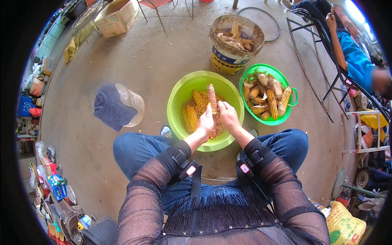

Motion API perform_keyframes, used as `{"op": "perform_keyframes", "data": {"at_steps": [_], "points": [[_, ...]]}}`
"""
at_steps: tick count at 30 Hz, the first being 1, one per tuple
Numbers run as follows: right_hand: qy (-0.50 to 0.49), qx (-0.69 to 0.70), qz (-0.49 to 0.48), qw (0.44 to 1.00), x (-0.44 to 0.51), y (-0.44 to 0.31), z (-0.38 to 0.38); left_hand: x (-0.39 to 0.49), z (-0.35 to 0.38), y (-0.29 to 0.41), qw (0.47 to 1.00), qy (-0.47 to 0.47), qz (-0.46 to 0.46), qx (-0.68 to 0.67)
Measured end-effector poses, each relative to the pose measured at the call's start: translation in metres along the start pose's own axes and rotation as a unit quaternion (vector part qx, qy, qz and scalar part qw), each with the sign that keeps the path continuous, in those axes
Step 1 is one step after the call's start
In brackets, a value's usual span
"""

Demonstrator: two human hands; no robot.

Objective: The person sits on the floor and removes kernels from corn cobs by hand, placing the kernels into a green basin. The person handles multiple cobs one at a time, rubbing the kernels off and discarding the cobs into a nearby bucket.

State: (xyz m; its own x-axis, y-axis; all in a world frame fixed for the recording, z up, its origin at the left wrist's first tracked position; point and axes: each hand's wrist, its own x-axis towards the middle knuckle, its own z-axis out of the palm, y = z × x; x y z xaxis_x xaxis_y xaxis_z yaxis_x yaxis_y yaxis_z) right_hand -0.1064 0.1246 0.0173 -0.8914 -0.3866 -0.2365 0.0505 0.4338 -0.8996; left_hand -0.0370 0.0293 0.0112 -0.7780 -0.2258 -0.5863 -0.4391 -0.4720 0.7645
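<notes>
My left hand [205, 123] grips a mostly bare corn cob [212, 97] above a lime-green plastic basin [177, 88]. My right hand [228, 116] touches the cob's right side with bent fingers; whether it also grips the cob I cannot tell. Loose corn kernels [200, 107] cover the bottom of the basin. Several yellow ears of corn [192, 118] lie at its left, and another reddish stripped cob [213, 130] rests below my hands. Right of the basin, a green plastic basket [277, 121] holds ears of corn [272, 104], some with dry husk.
A dirty bucket [228, 59] with corn husks [235, 38] stands behind the basin. At left is a clear plastic container [134, 104] under a dark blue cloth [111, 107]. A person [352, 56] reclines on a metal-framed chair [329, 33] at upper right. A cardboard box [118, 20] stands upper left.
</notes>
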Motion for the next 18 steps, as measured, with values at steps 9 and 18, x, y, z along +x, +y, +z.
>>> {"op": "perform_keyframes", "data": {"at_steps": [9,18], "points": [[-0.02,0.005,-0.076,0.997,-0.019,-0.003,0.016,0.004,-0.001,-0.013,0.996,0.058,-0.019,0.059],[0.016,-0.035,-0.126,0.991,-0.016,-0.004,0.008,0.008,-0.007,-0.009,0.995,-0.012,-0.101,-0.008]]}}
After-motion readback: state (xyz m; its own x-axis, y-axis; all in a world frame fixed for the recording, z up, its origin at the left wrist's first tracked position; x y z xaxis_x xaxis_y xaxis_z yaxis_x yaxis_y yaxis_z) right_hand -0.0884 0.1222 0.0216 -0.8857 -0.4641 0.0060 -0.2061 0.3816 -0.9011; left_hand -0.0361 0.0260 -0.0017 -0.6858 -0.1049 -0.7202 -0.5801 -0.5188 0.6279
